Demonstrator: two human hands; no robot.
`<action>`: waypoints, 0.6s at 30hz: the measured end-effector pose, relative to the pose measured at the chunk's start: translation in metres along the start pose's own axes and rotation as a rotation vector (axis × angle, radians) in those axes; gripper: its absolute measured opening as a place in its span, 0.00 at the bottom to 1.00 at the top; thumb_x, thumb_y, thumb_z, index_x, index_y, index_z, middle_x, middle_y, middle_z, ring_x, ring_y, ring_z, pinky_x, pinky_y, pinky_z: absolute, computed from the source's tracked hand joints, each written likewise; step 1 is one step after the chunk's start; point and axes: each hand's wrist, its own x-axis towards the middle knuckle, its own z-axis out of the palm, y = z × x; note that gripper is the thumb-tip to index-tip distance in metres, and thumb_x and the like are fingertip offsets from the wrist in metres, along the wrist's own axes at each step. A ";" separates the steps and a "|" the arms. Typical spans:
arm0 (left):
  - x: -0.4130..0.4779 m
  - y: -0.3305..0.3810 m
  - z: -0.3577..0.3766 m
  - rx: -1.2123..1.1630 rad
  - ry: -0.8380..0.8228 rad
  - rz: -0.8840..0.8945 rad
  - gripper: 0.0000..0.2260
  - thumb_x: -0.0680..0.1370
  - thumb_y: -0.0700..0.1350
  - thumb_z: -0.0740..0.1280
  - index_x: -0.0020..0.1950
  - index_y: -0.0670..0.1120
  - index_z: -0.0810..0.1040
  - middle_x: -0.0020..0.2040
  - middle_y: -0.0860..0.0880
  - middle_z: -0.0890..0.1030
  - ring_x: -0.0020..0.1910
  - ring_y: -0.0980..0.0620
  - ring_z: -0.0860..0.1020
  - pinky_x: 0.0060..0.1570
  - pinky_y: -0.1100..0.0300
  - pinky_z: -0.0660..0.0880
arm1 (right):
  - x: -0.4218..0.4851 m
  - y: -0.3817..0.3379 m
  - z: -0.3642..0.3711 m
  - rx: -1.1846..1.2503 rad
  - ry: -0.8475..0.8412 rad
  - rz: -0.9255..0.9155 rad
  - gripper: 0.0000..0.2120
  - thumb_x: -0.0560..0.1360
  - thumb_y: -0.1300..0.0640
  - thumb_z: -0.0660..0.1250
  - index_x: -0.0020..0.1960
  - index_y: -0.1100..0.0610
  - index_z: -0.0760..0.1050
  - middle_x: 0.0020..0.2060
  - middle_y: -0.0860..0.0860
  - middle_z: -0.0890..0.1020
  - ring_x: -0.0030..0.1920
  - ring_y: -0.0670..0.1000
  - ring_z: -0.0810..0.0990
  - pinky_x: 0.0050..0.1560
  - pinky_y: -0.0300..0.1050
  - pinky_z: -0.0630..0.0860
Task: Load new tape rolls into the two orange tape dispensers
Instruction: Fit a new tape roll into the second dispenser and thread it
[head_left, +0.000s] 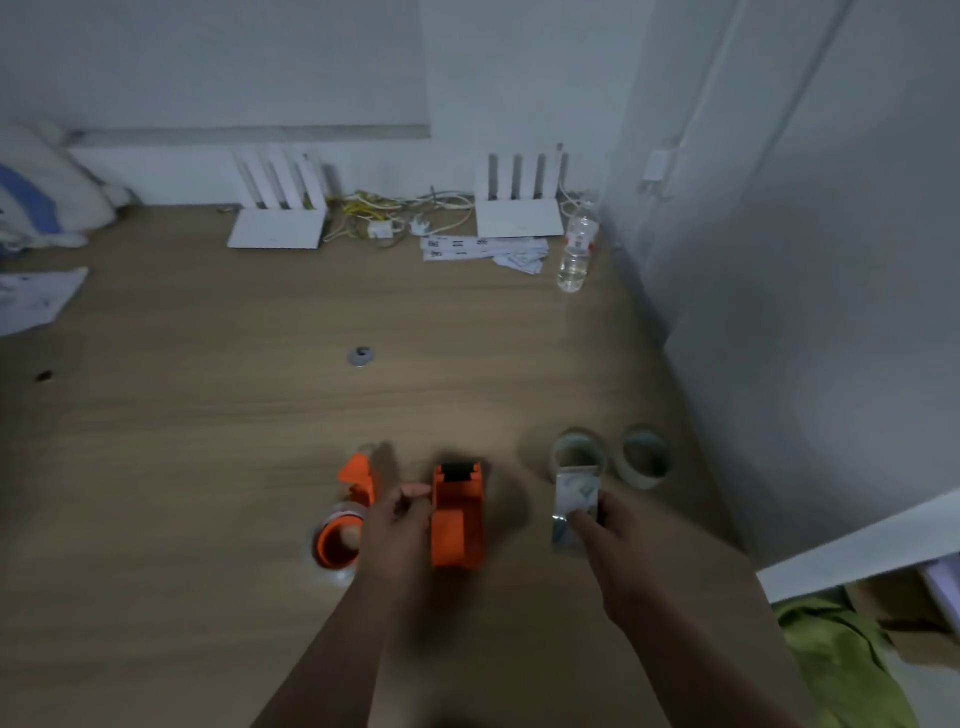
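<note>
Two orange tape holders sit on the wooden table (208, 467). The left tape holder (344, 519) has a roll on it. The middle tape holder (458, 514) has none. The left hand (396, 530) rests between them, fingers curled, holding nothing I can see. The right hand (605, 540) pinches a shiny wrapper (571, 506). Two tape rolls lie just past it: a near roll (577, 457) and a far roll (644, 460).
</note>
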 end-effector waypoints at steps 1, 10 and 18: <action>0.001 -0.005 -0.004 0.016 0.010 -0.018 0.08 0.76 0.33 0.65 0.43 0.44 0.79 0.36 0.50 0.79 0.34 0.60 0.77 0.34 0.74 0.71 | 0.002 0.000 0.007 -0.001 -0.023 0.001 0.11 0.69 0.60 0.66 0.48 0.65 0.79 0.38 0.56 0.82 0.40 0.50 0.78 0.38 0.44 0.74; 0.005 -0.030 -0.007 0.225 -0.085 -0.168 0.06 0.72 0.49 0.72 0.43 0.47 0.82 0.40 0.49 0.83 0.40 0.51 0.79 0.42 0.59 0.72 | 0.007 -0.006 0.045 -0.001 -0.135 -0.002 0.06 0.68 0.64 0.64 0.43 0.65 0.76 0.36 0.56 0.78 0.38 0.52 0.75 0.36 0.46 0.73; 0.007 -0.030 -0.002 0.282 -0.178 -0.271 0.11 0.77 0.52 0.67 0.52 0.47 0.83 0.48 0.47 0.84 0.49 0.48 0.81 0.48 0.56 0.75 | 0.002 -0.010 0.054 0.021 -0.180 -0.027 0.07 0.70 0.64 0.65 0.46 0.60 0.80 0.40 0.56 0.82 0.41 0.52 0.80 0.40 0.47 0.76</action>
